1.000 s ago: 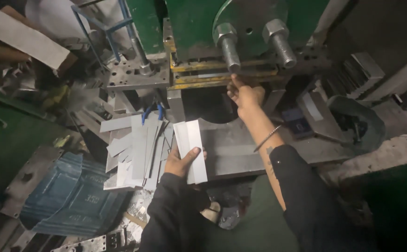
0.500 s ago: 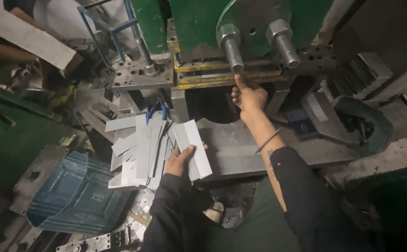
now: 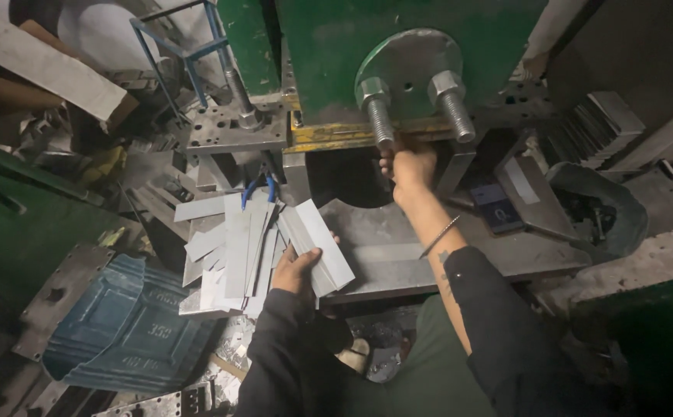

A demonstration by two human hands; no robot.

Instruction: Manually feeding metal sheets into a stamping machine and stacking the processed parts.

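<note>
Reaching deeper now, right hand (image 3: 412, 164) is under the green press (image 3: 398, 46), grip unclear; left hand (image 3: 296, 269) is clasping metal strips (image 3: 317, 245)

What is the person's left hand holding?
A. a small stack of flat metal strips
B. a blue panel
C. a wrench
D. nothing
A: the left hand grips a small stack of flat metal strips, while the right hand reaches into the green press.

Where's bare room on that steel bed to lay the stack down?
Bare steel bed lies between the held metal strips and the right forearm. Left of the left hand, loose strips crowd it; the right hand fills the die opening.
</note>
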